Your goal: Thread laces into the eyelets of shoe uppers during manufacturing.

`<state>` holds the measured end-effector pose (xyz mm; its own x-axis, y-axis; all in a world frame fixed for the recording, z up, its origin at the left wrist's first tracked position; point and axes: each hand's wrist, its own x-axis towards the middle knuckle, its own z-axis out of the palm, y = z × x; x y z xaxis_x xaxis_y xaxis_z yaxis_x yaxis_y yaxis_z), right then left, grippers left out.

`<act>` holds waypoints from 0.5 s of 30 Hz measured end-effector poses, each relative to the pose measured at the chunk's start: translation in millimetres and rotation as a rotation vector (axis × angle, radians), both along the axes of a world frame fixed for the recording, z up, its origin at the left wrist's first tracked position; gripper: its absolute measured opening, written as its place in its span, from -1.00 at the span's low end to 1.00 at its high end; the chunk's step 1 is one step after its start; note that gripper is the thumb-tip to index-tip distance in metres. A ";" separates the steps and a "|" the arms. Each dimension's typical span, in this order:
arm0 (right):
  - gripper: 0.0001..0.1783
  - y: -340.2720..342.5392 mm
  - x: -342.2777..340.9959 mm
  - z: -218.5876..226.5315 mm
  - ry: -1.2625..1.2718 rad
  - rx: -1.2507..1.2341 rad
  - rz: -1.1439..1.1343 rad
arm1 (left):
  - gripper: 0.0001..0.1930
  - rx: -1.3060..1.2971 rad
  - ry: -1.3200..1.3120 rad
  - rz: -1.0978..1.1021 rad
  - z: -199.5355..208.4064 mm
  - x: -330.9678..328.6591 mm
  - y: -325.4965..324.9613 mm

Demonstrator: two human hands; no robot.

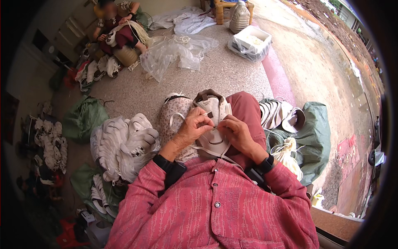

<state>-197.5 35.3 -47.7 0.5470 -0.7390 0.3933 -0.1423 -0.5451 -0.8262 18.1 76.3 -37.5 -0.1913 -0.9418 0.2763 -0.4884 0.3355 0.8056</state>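
A white and beige shoe upper (214,140) with a brown collar lies on my lap, its toe end toward me. A flat white shoelace (209,152) runs through it; one stretch loops out to the left and another trails below the toe toward my shirt. My left hand (194,125) is closed in a pinch over the lacing opening, on the shoelace. Just right of it, my right hand (237,132) pinches at the same row of eyelets, also apparently on the shoelace. The fingertips nearly meet and hide the exact eyelet.
Stacked white shoe uppers (124,147) lie at my left. More striped uppers (275,114), a bundle of cream laces (287,157) and a green sack (317,141) are at my right. Ahead are clear plastic sheeting (178,56), a white bin (252,41) and a seated person (118,33) handling laces.
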 end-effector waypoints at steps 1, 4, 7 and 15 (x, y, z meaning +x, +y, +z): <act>-0.92 -1.4 2.4 1.9 0.044 -0.054 0.010 | -0.89 -0.010 -0.010 -0.002 -0.2 0.0 -0.2; -0.89 -2.4 2.8 5.4 0.129 -0.147 0.024 | -0.87 -0.042 -0.050 -0.017 -0.8 2.4 -2.2; -0.85 -2.6 -1.2 4.5 0.170 -0.157 0.016 | -0.83 -0.063 -0.071 -0.027 6.5 4.6 2.8; -0.85 -2.5 7.7 -1.4 0.285 -0.246 -0.036 | -0.70 -0.158 -0.104 0.037 8.1 4.2 12.2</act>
